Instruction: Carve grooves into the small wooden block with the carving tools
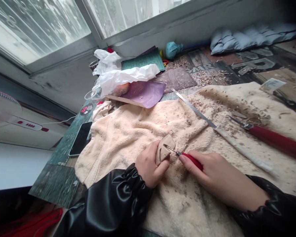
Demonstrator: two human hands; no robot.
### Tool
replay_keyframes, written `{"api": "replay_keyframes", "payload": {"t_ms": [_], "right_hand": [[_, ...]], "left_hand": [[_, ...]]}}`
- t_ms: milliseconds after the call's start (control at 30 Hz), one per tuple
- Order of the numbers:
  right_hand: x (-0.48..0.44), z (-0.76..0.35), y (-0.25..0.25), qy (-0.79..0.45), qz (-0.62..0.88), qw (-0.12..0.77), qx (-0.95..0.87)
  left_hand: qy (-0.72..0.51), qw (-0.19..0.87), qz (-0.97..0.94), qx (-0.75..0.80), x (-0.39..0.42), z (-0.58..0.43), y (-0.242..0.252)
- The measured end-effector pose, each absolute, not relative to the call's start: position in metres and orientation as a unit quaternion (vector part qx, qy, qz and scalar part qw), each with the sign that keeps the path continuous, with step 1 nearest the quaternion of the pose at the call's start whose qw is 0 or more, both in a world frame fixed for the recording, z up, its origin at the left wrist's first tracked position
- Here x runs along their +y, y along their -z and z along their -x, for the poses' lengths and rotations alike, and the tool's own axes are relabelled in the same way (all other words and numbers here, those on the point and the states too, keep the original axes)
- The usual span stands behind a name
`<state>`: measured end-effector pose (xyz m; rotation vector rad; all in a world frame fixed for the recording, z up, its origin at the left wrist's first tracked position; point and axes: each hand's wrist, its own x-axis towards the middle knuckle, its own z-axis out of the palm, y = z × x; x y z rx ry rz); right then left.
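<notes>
My left hand [151, 164] is closed around a small pale block [168, 143], apparently wood, holding it down against a cream towel [123, 131]. Dark marks or cuts show on the block's upper face. In my right hand [212, 172] is a carving tool [191, 160] with a red handle and a thin metal tip. That tip reaches the block's face. A second, larger red-handled carving tool [273, 138] lies on the towel at the right. Between it and my hands rests a long thin blade [197, 112] with a pale wrapped handle.
Wood shavings [212, 77] litter the towel and tabletop. Behind are a purple sheet [148, 93], a white plastic bag [128, 75] and a green mat [144, 61]. A phone [81, 139] lies at the left edge, near a fan [22, 121]. A window borders the back.
</notes>
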<state>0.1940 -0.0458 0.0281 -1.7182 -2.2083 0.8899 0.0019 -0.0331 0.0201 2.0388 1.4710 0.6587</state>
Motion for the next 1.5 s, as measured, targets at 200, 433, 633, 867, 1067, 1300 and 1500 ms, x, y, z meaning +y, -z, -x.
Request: {"api": "replay_keyframes", "payload": {"t_ms": [200, 433, 633, 867, 1067, 1300, 1500], "right_hand": [[-0.050, -0.191, -0.024, -0.264, 0.589, 0.131, -0.753], [-0.043, -0.195, -0.033, -0.322, 0.549, 0.134, -0.760], [-0.043, -0.199, -0.039, -0.336, 0.560, 0.113, -0.749], [-0.044, -0.198, -0.035, -0.290, 0.549, 0.161, -0.767], [-0.046, -0.194, -0.031, -0.295, 0.555, 0.151, -0.763], [-0.039, -0.197, -0.037, -0.399, 0.512, 0.136, -0.748], [-0.043, -0.195, -0.039, -0.327, 0.539, 0.167, -0.758]], "left_hand": [[-0.244, 0.257, -0.759, 0.546, -0.033, -0.001, -0.019], [-0.259, 0.263, -0.767, 0.525, -0.033, 0.000, -0.017], [-0.279, 0.287, -0.761, 0.511, -0.032, 0.000, -0.022], [-0.301, 0.302, -0.750, 0.506, -0.033, 0.002, -0.023], [-0.293, 0.309, -0.756, 0.497, -0.032, 0.000, -0.023], [-0.308, 0.320, -0.758, 0.478, -0.033, 0.001, -0.022], [-0.314, 0.293, -0.756, 0.494, -0.033, 0.000, -0.022]]}}
